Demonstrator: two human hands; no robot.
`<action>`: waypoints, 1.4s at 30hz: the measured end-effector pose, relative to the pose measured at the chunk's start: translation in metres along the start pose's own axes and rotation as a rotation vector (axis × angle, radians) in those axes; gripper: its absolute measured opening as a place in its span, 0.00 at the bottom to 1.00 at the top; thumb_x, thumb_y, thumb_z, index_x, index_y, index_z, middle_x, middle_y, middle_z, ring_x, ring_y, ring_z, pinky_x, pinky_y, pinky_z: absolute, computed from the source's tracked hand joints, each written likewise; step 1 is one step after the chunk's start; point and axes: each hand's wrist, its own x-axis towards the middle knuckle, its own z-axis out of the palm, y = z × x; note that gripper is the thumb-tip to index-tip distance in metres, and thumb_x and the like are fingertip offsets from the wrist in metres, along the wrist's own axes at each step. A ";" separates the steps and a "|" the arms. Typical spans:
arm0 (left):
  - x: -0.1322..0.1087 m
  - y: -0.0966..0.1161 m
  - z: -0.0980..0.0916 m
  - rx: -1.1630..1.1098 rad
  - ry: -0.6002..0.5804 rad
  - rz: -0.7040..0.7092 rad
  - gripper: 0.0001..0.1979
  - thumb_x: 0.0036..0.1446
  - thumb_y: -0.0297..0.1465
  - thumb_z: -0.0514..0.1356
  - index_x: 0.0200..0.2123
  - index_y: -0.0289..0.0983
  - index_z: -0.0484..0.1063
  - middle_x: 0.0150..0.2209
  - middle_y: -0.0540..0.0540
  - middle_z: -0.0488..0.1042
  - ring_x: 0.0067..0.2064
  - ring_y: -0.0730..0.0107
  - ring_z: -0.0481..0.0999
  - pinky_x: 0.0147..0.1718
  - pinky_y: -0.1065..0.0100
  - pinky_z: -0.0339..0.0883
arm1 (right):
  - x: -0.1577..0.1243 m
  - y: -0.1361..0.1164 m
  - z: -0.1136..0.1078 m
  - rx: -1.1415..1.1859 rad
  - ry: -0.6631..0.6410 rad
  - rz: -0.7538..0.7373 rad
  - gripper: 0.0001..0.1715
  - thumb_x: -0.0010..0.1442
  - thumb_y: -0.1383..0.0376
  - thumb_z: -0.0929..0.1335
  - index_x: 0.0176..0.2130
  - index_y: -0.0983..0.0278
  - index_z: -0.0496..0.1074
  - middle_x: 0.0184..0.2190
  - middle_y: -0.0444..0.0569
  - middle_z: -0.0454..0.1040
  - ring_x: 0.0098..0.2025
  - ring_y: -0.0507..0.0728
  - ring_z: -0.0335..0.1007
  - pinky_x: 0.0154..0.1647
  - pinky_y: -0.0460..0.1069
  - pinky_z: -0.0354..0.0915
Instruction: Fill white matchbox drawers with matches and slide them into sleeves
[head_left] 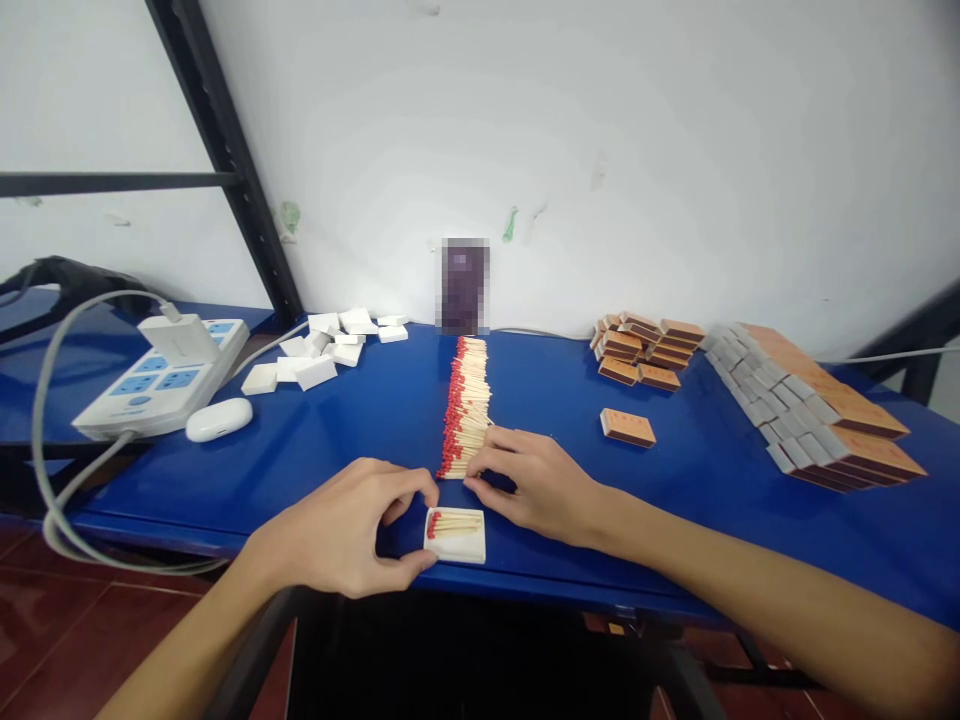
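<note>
Near the table's front edge lies a small white matchbox tray (466, 548), with a few red-tipped matches (454, 523) along its far side. My left hand (360, 530) is curved around the tray's left end, index finger at the far corner and thumb at the near one. Just beyond the tray, a long row of loose matches (469, 400) runs back toward the wall, red heads on the left. My right hand (536, 480) pinches at the nearest matches of that row, by their plain ends; how many are between its fingertips is hidden.
Several white trays (316, 372) lie piled at back left, near a power strip (161, 380) and a white earbud case (219, 419). On the right are one matchbox (628, 427), a pile of orange matchboxes (645, 350) and a large stack (817, 420). A blurred dark object (463, 288) leans on the wall.
</note>
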 end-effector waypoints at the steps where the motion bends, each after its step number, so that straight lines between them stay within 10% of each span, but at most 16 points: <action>1: 0.000 0.000 0.000 0.000 0.000 -0.001 0.12 0.52 0.41 0.61 0.38 0.43 0.70 0.26 0.54 0.64 0.30 0.71 0.66 0.36 0.68 0.61 | 0.000 0.000 0.000 0.007 0.009 -0.003 0.07 0.62 0.68 0.65 0.33 0.64 0.73 0.30 0.47 0.71 0.30 0.51 0.66 0.30 0.45 0.59; 42: 0.003 -0.001 0.001 0.036 0.033 0.075 0.11 0.48 0.39 0.62 0.35 0.40 0.69 0.27 0.54 0.62 0.29 0.73 0.65 0.36 0.68 0.60 | -0.004 0.000 -0.008 0.009 -0.012 0.000 0.05 0.57 0.69 0.67 0.31 0.64 0.73 0.27 0.44 0.73 0.28 0.50 0.65 0.29 0.46 0.59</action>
